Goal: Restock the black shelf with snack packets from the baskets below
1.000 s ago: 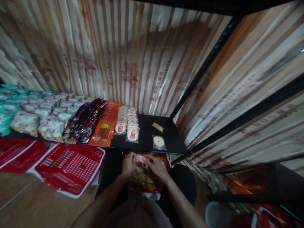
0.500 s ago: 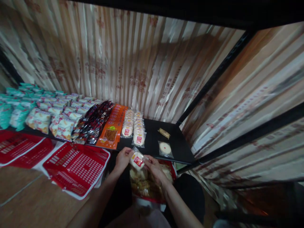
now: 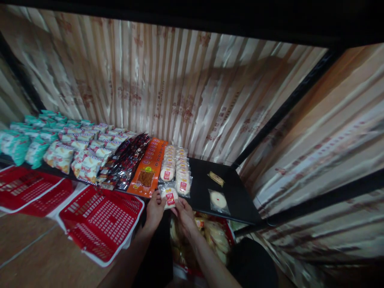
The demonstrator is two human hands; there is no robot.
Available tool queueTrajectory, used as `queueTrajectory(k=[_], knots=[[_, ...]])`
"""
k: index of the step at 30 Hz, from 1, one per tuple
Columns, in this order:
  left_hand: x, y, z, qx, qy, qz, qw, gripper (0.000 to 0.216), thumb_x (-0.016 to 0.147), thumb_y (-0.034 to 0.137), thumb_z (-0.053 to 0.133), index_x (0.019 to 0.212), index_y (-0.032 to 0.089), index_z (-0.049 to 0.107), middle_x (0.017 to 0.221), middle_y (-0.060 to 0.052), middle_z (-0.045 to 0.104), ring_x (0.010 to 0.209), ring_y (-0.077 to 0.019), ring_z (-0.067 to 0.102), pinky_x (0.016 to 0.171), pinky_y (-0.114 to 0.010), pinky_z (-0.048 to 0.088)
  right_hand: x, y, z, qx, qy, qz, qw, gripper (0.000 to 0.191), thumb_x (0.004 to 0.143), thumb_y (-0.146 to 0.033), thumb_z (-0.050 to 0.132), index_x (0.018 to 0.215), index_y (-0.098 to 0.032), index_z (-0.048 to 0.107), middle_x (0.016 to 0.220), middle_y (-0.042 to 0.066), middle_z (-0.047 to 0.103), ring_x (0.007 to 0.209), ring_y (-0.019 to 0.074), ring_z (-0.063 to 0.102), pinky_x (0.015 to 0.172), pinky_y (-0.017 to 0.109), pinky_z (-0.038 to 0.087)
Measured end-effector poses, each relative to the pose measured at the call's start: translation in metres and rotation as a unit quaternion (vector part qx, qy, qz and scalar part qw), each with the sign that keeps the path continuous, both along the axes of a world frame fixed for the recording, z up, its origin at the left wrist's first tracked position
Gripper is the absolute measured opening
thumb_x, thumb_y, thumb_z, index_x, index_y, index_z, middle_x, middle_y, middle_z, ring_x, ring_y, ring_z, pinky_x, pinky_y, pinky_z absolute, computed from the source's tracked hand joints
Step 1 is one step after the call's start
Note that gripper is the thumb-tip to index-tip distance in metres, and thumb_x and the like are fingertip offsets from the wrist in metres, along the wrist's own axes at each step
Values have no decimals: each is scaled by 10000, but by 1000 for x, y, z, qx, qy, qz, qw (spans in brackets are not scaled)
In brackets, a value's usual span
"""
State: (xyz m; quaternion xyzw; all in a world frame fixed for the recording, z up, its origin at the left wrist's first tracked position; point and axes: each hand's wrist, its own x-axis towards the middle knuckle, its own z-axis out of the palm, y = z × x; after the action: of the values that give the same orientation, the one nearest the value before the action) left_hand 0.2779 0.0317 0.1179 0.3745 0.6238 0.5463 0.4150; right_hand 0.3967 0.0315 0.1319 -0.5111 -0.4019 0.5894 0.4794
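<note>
Between both hands is a round white cake in a clear wrapper with a red label (image 3: 169,197), label side facing me. My left hand (image 3: 155,210) pinches its left edge, and my right hand (image 3: 183,212) pinches the right edge. It is at the front edge of the black shelf (image 3: 207,176), just before two rows of matching wrapped cakes (image 3: 183,185). Whether it touches the shelf I cannot tell. Under my right forearm sits a red basket full of wrapped food packs (image 3: 217,238), partly hidden by my arms.
Left of the cakes lie an orange snack pack (image 3: 147,168), dark glossy packs (image 3: 127,160), white bags (image 3: 87,164) and teal bags (image 3: 36,148). To the right are a single wrapped cake (image 3: 219,201) and a small tan pack (image 3: 216,178). Red baskets (image 3: 105,220) stand below left; a slanted black post (image 3: 279,108) rises at right.
Both hands have carried the wrapped cake forward, closer to the left row of cakes at the shelf's front edge. The camera view has shifted, so the shelf appears lower and further right.
</note>
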Motion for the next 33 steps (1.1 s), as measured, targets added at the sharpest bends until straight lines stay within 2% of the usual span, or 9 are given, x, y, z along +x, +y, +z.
queueTrajectory(k=[2, 3, 7, 10, 13, 17, 22, 27, 33], knots=[[-1, 6, -2, 3, 43, 10, 999, 356, 772, 234, 506, 1118, 150, 515, 847, -47, 670, 690, -135, 633, 625, -241, 514, -1, 6, 0, 52, -129, 10, 990, 440, 720, -569, 526, 924, -188, 604, 915, 87, 670, 874, 233, 623, 792, 379, 507], [-2, 9, -1, 4, 66, 11, 998, 359, 780, 226, 495, 1130, 148, 517, 858, -49, 672, 701, -137, 634, 644, -247, 514, -1, 8, 2, 88, -208, 10, 974, 414, 750, -534, 499, 936, -182, 612, 956, 98, 661, 911, 240, 608, 833, 388, 488], [-7, 23, 8, 16, 161, -6, 987, 396, 800, 214, 474, 1186, 133, 507, 975, -77, 676, 819, -160, 643, 755, -280, 505, 4, 18, 12, 197, -467, -6, 862, 331, 818, -352, 453, 1036, -177, 631, 1100, 120, 596, 1051, 246, 534, 931, 360, 420], [-9, 33, 17, 17, 231, -10, 973, 430, 816, 205, 458, 1232, 100, 486, 1140, -135, 626, 1016, -200, 601, 881, -319, 465, 2, 26, 19, 220, -557, 4, 800, 307, 829, -285, 458, 1054, -177, 637, 1146, 125, 560, 1079, 247, 504, 919, 338, 428], [-10, 45, 23, 3, 293, -19, 956, 437, 831, 190, 432, 1250, 77, 478, 1230, -166, 572, 1128, -219, 541, 955, -331, 416, -2, 35, 19, 244, -595, 10, 765, 285, 821, -244, 468, 1037, -179, 643, 1178, 126, 533, 1090, 254, 482, 909, 346, 439], [-11, 56, 24, -15, 343, -31, 939, 446, 849, 191, 404, 1274, 63, 454, 1245, -181, 555, 1135, -227, 532, 955, -331, 413, -7, 44, 14, 276, -603, 4, 748, 291, 821, -218, 448, 1041, -195, 636, 1195, 120, 526, 1089, 255, 476, 907, 372, 444], [-10, 65, 18, -12, 381, -31, 924, 433, 853, 183, 393, 1267, 80, 465, 1197, -178, 587, 1116, -225, 545, 944, -332, 421, -9, 50, 8, 289, -623, 11, 727, 309, 821, -191, 429, 1053, -166, 632, 1236, 132, 522, 1158, 268, 439, 988, 406, 377], [-9, 72, 11, -11, 402, -16, 915, 431, 856, 181, 383, 1266, 74, 463, 1227, -184, 569, 1142, -229, 529, 958, -334, 414, -9, 53, -3, 296, -620, 14, 726, 391, 804, -172, 415, 1160, -146, 575, 1293, 146, 500, 1222, 283, 397, 1032, 452, 315], [-8, 75, 9, 18, 409, -5, 912, 439, 854, 180, 364, 1265, 53, 450, 1215, -182, 566, 1140, -237, 521, 970, -339, 408, -5, 53, -10, 294, -623, 20, 725, 461, 801, -175, 414, 1250, -139, 514, 1333, 137, 473, 1243, 264, 393, 1042, 416, 312]])
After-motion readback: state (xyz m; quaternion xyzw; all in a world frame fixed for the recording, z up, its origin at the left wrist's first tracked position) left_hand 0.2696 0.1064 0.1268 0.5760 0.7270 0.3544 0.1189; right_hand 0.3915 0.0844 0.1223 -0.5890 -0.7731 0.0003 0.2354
